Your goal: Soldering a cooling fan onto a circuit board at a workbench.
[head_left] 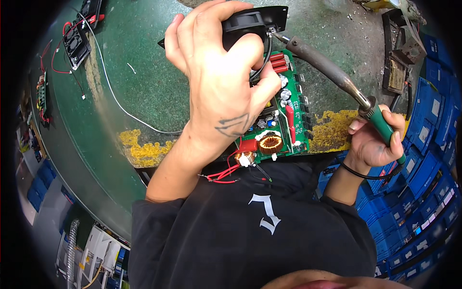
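My left hand (224, 72) is closed around a black plastic panel (245, 21) with a socket-like housing, held up above the bench. A thick black wire (267, 55) runs down from a metal terminal on that panel. In my right hand (378, 139) is a soldering iron (327, 67), gripped by its green handle, its tip touching or very near the terminal. Partly hidden under my left hand and wrist lies a green circuit board (298, 115) with a copper-wound coil (270, 143), red parts and capacitors. Red wires (222, 174) with bare ends hang off its near edge.
On the green bench (144, 96) a white cable (108, 89) curves toward my left forearm. Black fans (76, 43) with red wires lie at the far left. A dark metal soldering stand (395, 62) stands at the right. Blue bins (423, 159) line the right side.
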A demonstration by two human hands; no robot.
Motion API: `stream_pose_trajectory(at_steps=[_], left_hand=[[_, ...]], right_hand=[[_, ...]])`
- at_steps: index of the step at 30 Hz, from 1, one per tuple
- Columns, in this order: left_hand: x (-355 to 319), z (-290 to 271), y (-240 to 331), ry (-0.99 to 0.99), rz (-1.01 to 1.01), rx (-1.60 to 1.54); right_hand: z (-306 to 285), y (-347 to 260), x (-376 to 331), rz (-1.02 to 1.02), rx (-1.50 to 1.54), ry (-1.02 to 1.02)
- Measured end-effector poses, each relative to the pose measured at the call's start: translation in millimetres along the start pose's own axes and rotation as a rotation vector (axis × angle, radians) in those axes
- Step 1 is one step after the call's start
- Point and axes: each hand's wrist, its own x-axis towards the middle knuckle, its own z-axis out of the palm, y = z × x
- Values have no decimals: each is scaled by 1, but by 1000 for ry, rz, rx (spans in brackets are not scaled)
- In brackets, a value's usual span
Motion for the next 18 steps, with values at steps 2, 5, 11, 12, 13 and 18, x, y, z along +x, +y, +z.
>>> stream_pose_trajectory(at_steps=[2, 5, 11, 12, 13, 18], left_hand=[[0, 0, 0, -1, 0, 3], [0, -1, 0, -6, 1, 6], [-1, -1, -1, -10, 3, 9], [0, -1, 0, -10, 2, 11], [0, -1, 0, -11, 3, 9], [1, -1, 0, -12, 4, 11]], right_hand=[[0, 0, 0, -3, 5, 5], [-1, 1, 2, 12, 8, -25], [-2, 0, 6, 46, 32, -25], [-1, -2, 7, 54, 17, -14], [-1, -3, 8, 68, 24, 4], [2, -8, 12, 100, -56, 45]])
